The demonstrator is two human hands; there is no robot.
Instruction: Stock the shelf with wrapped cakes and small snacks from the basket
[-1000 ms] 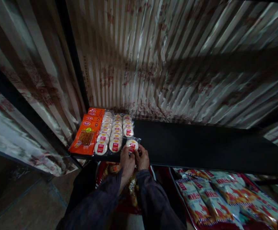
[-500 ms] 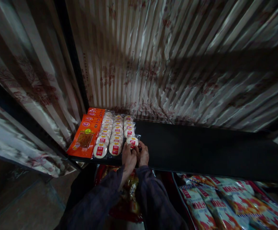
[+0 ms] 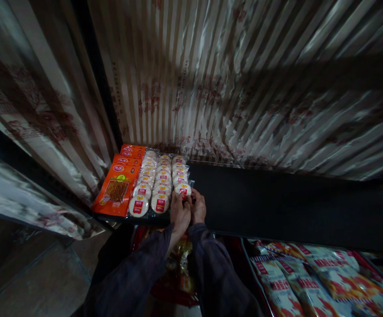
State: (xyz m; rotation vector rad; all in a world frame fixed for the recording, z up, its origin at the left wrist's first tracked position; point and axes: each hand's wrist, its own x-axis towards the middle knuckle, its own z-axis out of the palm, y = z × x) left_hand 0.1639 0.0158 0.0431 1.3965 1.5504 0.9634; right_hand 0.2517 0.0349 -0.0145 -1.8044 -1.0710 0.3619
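Note:
Both my hands are at the front end of the third row of packaged round crackers. My left hand (image 3: 180, 213) pinches the near left edge of a clear-wrapped rice cracker (image 3: 182, 189) with a red label. My right hand (image 3: 197, 207) has its fingers curled at the same packet's right edge. This packet leans on the ones behind it in the row. To its left stand two more rows of wrapped crackers (image 3: 160, 202), overlapping front to back. Orange snack packets (image 3: 117, 187) lie overlapped at the shelf's left end.
The black shelf (image 3: 270, 202) runs on to the right. Below it sit a red basket (image 3: 174, 299) of wrapped goods and, at lower right, a container of white and red bags (image 3: 280, 281). Striped sheeting (image 3: 211, 88) covers the back; a dark post (image 3: 102, 75) stands at left.
My hands have moved slightly away from me with the cracker packet, which now sits closer against the row behind it. The view has shifted a little.

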